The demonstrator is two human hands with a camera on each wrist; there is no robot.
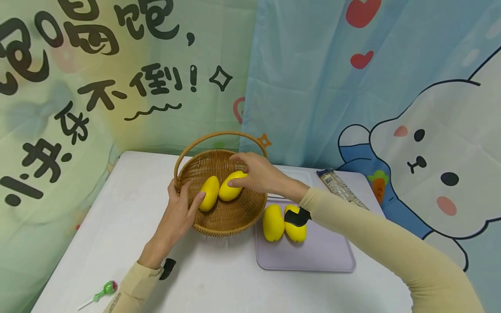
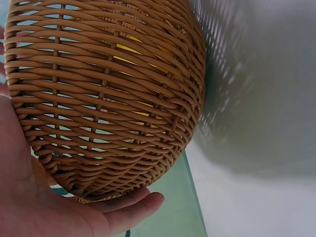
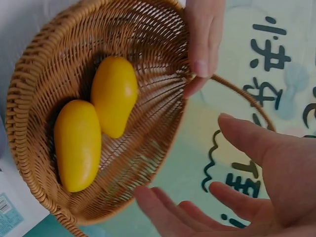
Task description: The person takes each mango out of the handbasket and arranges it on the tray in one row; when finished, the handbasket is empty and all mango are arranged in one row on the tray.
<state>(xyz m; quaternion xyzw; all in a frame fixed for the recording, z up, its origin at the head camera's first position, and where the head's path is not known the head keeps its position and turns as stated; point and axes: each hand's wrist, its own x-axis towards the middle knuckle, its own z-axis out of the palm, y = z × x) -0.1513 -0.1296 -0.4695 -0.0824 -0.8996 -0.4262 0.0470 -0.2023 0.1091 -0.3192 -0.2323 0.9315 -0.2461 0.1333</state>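
Observation:
A brown wicker basket (image 1: 219, 221) is tilted so its inside shows in the head view; two yellow mangoes (image 1: 210, 194) (image 3: 77, 145) lie in it, side by side. My left hand (image 1: 178, 215) grips the basket's left rim, fingers behind the wall and thumb over the edge. The weave hides most of the fruit in the left wrist view. Over the basket's right side is my right hand (image 1: 260, 174), its fingers spread. The right wrist view shows a gap between these fingertips (image 3: 144, 195) and the fruit, with nothing held.
Right of the basket, a pale purple tray (image 1: 309, 258) bears two more mangoes (image 1: 273, 222), one partly behind a black wrist strap. A long wrapped packet (image 1: 340, 188) lies behind the tray. A green lollipop (image 1: 105, 290) rests front left. The basket's handle (image 1: 221, 133) arches above.

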